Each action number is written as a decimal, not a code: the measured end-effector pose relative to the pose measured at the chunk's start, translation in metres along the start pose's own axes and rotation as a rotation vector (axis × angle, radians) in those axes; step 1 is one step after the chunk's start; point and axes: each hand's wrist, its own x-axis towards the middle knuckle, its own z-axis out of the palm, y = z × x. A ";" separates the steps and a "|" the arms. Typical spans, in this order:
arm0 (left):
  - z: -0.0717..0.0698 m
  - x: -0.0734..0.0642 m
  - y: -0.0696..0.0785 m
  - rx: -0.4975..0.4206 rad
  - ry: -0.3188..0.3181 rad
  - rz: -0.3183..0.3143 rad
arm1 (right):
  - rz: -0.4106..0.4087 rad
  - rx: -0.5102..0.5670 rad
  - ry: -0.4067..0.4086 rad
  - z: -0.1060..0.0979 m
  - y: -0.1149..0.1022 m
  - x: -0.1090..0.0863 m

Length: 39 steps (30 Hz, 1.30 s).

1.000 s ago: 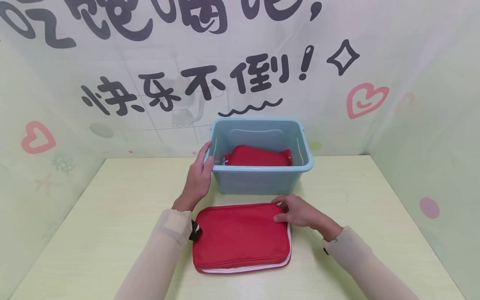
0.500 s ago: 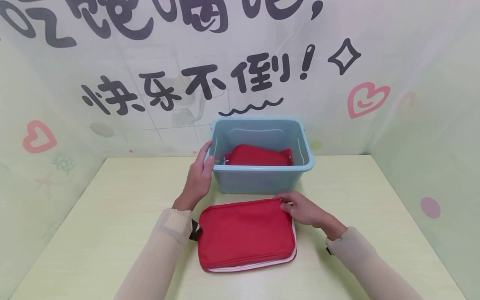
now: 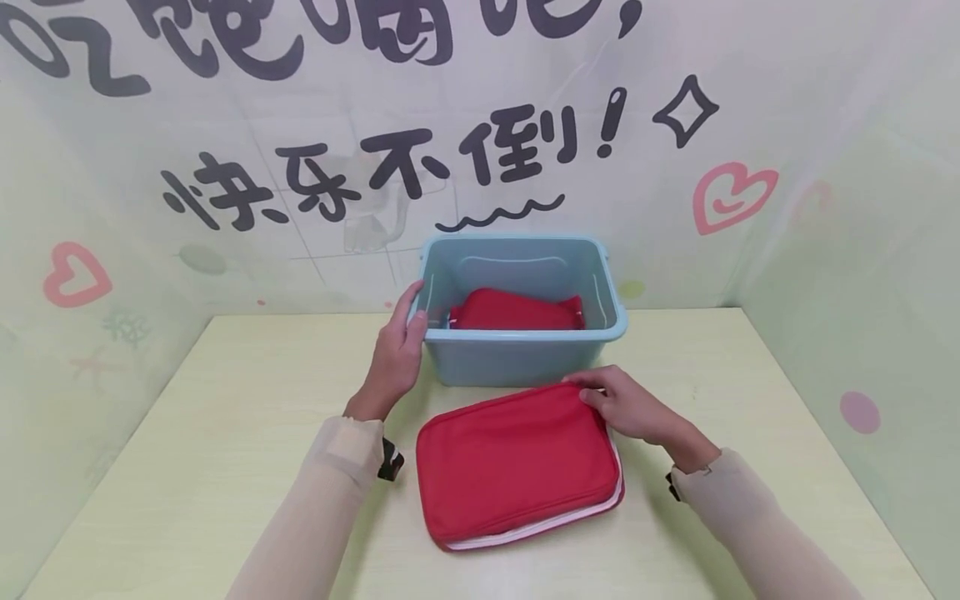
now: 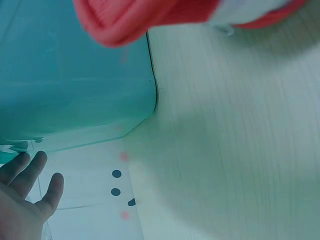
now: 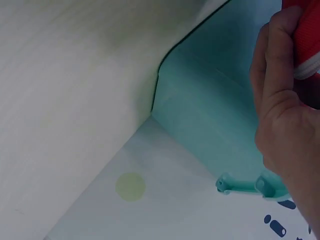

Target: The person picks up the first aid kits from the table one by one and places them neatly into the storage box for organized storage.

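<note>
A flat red fabric pouch (image 3: pixel 517 467) with a white zipper edge is tilted over the table, its right end higher in the head view. My right hand (image 3: pixel 633 408) pinches its far right corner, thumb on top and fingers behind; the right wrist view shows the fingers (image 5: pixel 280 55) at the red fabric. My left hand (image 3: pixel 393 358) holds the left rim of a light blue plastic bin (image 3: pixel 517 360). In the left wrist view several of its fingertips (image 4: pixel 35 167) are by the bin's side. Another red fabric item (image 3: pixel 517 311) lies inside the bin, partly hidden by the front wall.
The bin stands at the back of a pale wood table (image 3: pixel 247 433), near a white printed backdrop (image 3: pixel 315 250). Side panels (image 3: pixel 847 333) flank the table. A dark wrist strap (image 3: pixel 391 459) shows under the left sleeve.
My right hand has drawn the pouch to the right and raised its far right corner toward the bin, so the pouch is now more slanted. My left hand has stayed on the rim.
</note>
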 end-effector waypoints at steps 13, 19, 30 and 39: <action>0.000 0.000 0.001 -0.005 -0.004 -0.004 | 0.021 -0.039 0.096 -0.019 -0.011 -0.008; 0.000 0.000 0.000 -0.010 -0.007 0.000 | 0.038 -0.007 0.100 -0.027 -0.018 -0.014; -0.001 -0.001 0.001 -0.017 -0.007 -0.004 | 0.050 0.063 0.117 -0.041 -0.038 -0.019; -0.002 -0.002 0.001 -0.057 -0.016 0.016 | 0.081 0.154 0.203 -0.054 -0.058 -0.015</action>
